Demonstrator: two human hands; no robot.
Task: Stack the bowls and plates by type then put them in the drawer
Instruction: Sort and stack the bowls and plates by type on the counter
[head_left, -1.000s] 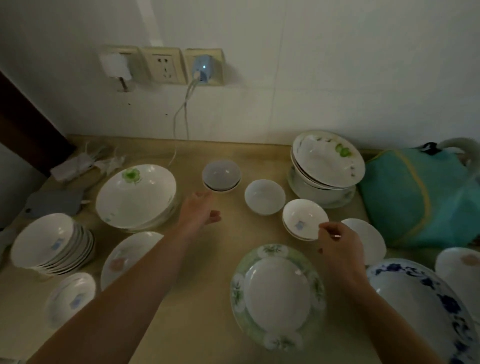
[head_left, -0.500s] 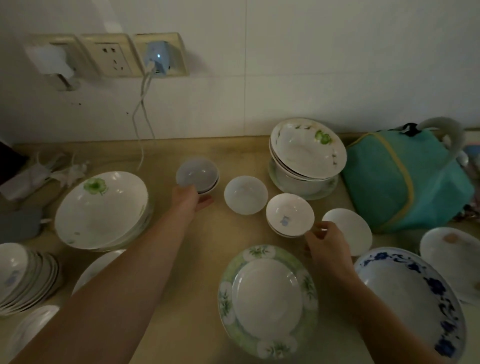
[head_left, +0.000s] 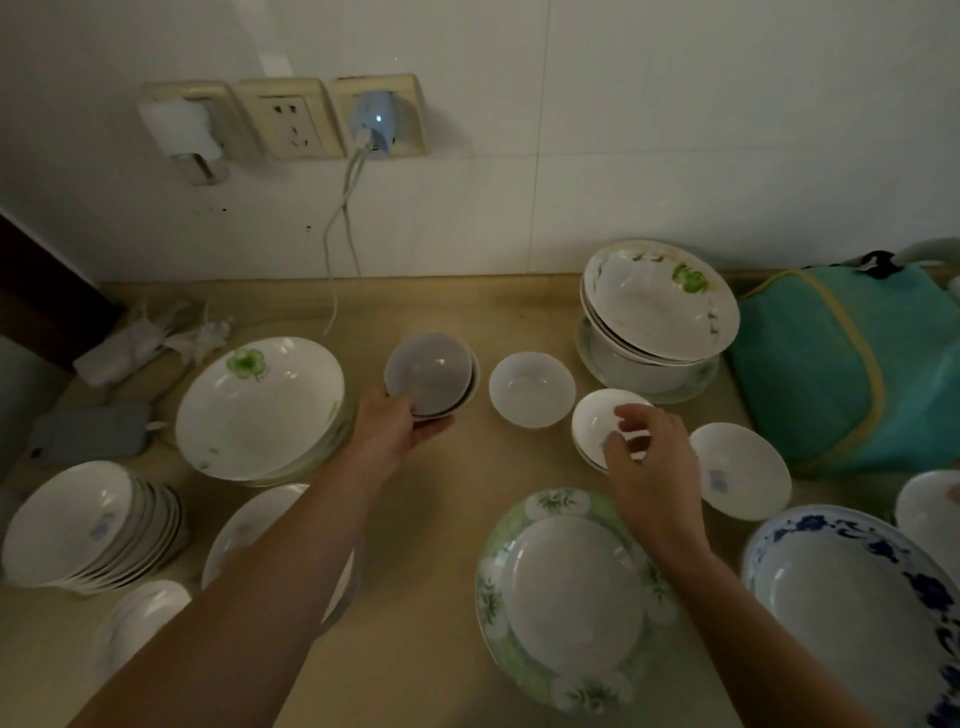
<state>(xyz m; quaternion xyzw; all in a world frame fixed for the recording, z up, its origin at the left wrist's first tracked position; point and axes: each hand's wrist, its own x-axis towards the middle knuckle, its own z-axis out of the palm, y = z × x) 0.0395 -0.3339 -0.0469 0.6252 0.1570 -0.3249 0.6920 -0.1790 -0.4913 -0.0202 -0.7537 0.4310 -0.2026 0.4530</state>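
left hand (head_left: 395, 431): now wrapped round the near rim of the grey bowl stack (head_left: 431, 375), a moment ago only reaching
right hand (head_left: 649, 467): fingers now curled over the small white bowls (head_left: 602, 421), pinching the rim
between them: lone white bowl (head_left: 531, 388) on the desk (head_left: 415, 649)
around: green-rim plate (head_left: 571, 597) near, teal bag (head_left: 841, 364) right

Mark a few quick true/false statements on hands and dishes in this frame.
1. The left hand grips the small grey bowls. True.
2. The right hand rests on the teal bag. False: it is at the small white bowls beside the green-rimmed plate.
3. A lone white bowl sits between the two hands' bowls. True.
4. The blue-patterned bowl sits at the far left. False: it is at the lower right.
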